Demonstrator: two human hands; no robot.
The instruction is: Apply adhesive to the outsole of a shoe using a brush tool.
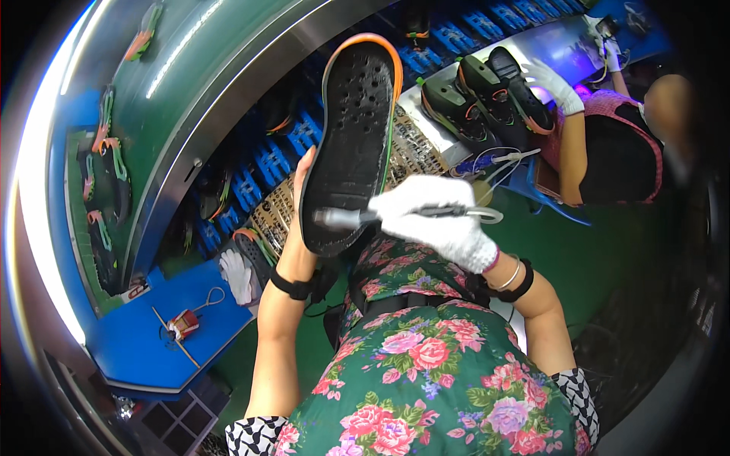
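A black shoe sole [351, 144] with an orange and green rim is held up in front of me, its hollow inner side with round holes facing me. My bare left hand [303, 178] grips it along its left edge; most of the fingers are hidden behind it. In a white glove, my right hand [433, 216] is closed around a dark-handled brush [338, 219] with a pale tube at its back end. The brush's head is blurred and lies over the sole's lower end; whether it touches cannot be made out.
Left, a blue table [144, 349] bears a white glove [237, 275] and a red item [182, 325]. A curved metal machine housing [186, 144] rises behind it. Beyond the sole runs a patterned conveyor [414, 148]. At right, a co-worker's gloved hand [551, 87] touches several shoes [487, 91].
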